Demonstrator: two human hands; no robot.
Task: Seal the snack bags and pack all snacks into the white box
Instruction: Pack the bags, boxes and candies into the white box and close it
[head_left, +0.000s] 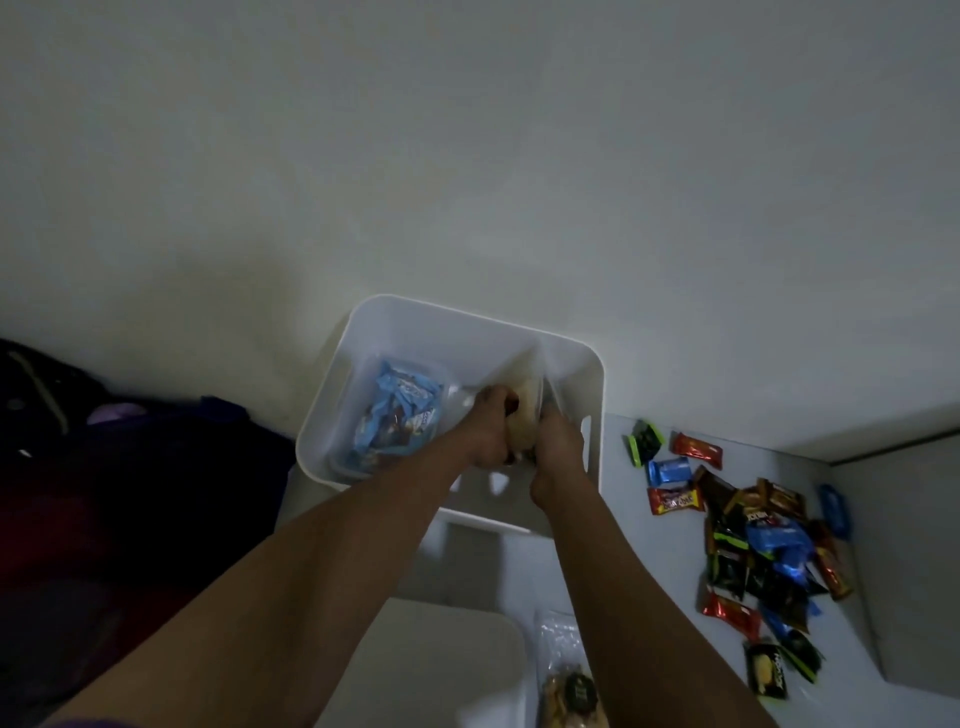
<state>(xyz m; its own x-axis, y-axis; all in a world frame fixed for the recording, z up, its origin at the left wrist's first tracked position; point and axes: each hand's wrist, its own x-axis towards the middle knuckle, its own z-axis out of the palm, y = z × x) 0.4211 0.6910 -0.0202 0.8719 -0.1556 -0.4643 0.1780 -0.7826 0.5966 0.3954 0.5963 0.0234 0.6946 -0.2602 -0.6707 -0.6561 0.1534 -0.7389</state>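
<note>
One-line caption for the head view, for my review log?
Both hands, left hand and right hand, lower a pale snack bag into the white box; loose wrapped snacks remain outside.

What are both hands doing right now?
Left hand: closed on the pale snack bag inside the white box.
Right hand: closed on the same bag.

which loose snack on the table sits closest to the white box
The green and black wrapper, top-left of the scatter; the red and blue ones lie farther right.
</note>
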